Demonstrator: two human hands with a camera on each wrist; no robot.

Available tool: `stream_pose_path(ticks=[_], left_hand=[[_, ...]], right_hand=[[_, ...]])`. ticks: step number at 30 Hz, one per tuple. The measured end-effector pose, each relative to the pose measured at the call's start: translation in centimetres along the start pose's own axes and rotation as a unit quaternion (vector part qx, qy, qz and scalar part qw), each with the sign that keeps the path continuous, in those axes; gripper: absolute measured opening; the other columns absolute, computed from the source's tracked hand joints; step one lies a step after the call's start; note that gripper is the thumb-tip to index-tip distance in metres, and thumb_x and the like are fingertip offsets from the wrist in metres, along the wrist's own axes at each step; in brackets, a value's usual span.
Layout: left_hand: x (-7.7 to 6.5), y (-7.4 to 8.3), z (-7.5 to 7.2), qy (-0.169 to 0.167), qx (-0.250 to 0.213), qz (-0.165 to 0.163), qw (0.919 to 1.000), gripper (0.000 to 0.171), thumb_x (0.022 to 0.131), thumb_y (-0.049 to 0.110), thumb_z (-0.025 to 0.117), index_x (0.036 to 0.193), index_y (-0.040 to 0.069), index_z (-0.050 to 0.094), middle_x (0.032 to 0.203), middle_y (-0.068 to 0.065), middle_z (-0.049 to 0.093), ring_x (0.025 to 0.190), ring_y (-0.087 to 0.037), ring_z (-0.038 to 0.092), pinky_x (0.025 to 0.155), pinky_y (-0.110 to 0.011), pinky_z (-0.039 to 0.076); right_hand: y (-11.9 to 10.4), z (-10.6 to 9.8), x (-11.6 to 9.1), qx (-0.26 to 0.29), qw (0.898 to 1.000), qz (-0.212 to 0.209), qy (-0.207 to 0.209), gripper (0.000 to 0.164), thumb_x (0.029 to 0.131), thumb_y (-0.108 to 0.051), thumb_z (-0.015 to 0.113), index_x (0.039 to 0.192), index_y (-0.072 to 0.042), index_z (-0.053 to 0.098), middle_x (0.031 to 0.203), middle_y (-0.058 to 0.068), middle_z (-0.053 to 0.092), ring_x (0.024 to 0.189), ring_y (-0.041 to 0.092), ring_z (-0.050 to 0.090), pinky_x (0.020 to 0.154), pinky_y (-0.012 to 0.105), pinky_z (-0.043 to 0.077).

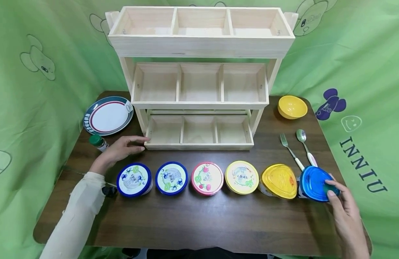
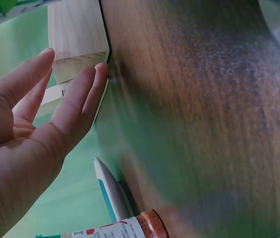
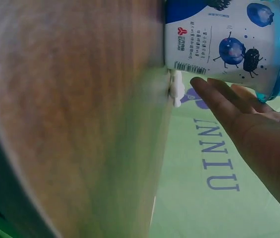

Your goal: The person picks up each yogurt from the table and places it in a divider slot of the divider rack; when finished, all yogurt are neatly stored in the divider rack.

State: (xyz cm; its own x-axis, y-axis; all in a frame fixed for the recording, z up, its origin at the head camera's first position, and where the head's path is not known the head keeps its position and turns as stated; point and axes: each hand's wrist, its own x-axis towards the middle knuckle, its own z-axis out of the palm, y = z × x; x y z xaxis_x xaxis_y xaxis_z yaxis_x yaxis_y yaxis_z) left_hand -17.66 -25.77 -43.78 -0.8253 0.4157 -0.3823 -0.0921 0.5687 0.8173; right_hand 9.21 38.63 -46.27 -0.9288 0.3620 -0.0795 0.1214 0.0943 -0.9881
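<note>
My left hand [image 1: 123, 149] reaches to the front left corner of the wooden shelf rack's lowest tray [image 1: 199, 147]. Its fingertips are right at the wood, and the fingers are extended with nothing held. On the right side, my right hand [image 1: 346, 208] is at the edge of a blue-lidded tub [image 1: 317, 182]. The thumb lies by the lid's rim, while the other fingers stretch nearly straight beside the tub in the right wrist view. That tub [image 3: 219, 47] has a white label with cartoon blueberries and stands upright on the table.
Several lidded tubs, including a pink-lidded one [image 1: 207, 178] and a yellow one [image 1: 279, 181], line the table. A plate [image 1: 109, 116] and green-capped jar [image 1: 97, 141] sit left. A yellow bowl [image 1: 292, 107], fork [image 1: 291, 151] and spoon [image 1: 305, 145] lie right.
</note>
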Motion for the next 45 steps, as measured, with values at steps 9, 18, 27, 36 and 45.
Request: stream_pose_path(ticks=[9,18,27,36,45], left_hand=[[0.3,-0.2,0.7,0.014,-0.015,-0.008,0.9998,0.04,0.111,0.013,0.062,0.15,0.004,0.063,0.162,-0.026,0.049,0.154,-0.05,0.034,0.121,-0.077,0.026],[0.5,0.1,0.8,0.024,-0.019,-0.008,0.9995,0.036,0.112,0.013,0.061,0.146,0.003,0.066,0.158,-0.025,0.053,0.152,-0.048,0.038,0.121,-0.077,0.026],[0.6,0.0,0.7,0.026,-0.017,-0.008,0.9995,0.034,0.112,0.015,0.062,0.143,0.003,0.068,0.153,-0.025,0.057,0.149,-0.047,0.041,0.121,-0.077,0.026],[0.5,0.0,0.7,0.027,-0.016,-0.008,0.9995,0.034,0.112,0.016,0.062,0.142,0.003,0.068,0.154,-0.025,0.056,0.15,-0.048,0.039,0.121,-0.078,0.023],[0.3,0.0,0.7,0.027,-0.02,0.005,0.9994,0.034,0.112,0.015,0.062,0.142,0.001,0.067,0.154,-0.026,0.056,0.149,-0.048,0.041,0.12,-0.077,0.027]], right_hand=[[0.7,0.2,0.0,0.049,0.999,-0.006,-0.008,0.047,0.118,-0.012,0.041,0.165,-0.016,0.04,0.18,0.012,-0.009,0.129,-0.001,0.051,0.091,0.008,0.053],[0.9,0.4,0.0,0.065,0.997,-0.032,0.005,0.046,0.118,-0.007,0.041,0.164,-0.009,0.041,0.177,0.017,0.003,0.131,0.003,0.051,0.089,0.011,0.055],[0.3,0.2,0.1,0.069,0.997,-0.028,0.027,0.046,0.117,-0.006,0.042,0.163,-0.008,0.042,0.175,0.023,0.007,0.131,0.004,0.054,0.088,0.013,0.057],[-2.1,-0.5,1.3,0.07,0.993,-0.05,0.083,0.044,0.116,-0.003,0.043,0.16,-0.004,0.047,0.177,0.025,0.012,0.127,0.005,0.06,0.086,0.013,0.057],[-5.2,-0.4,3.0,-0.002,0.988,-0.081,0.132,0.043,0.113,0.0,0.047,0.156,0.0,0.052,0.162,0.015,0.034,0.142,0.026,0.041,0.081,0.005,0.051]])
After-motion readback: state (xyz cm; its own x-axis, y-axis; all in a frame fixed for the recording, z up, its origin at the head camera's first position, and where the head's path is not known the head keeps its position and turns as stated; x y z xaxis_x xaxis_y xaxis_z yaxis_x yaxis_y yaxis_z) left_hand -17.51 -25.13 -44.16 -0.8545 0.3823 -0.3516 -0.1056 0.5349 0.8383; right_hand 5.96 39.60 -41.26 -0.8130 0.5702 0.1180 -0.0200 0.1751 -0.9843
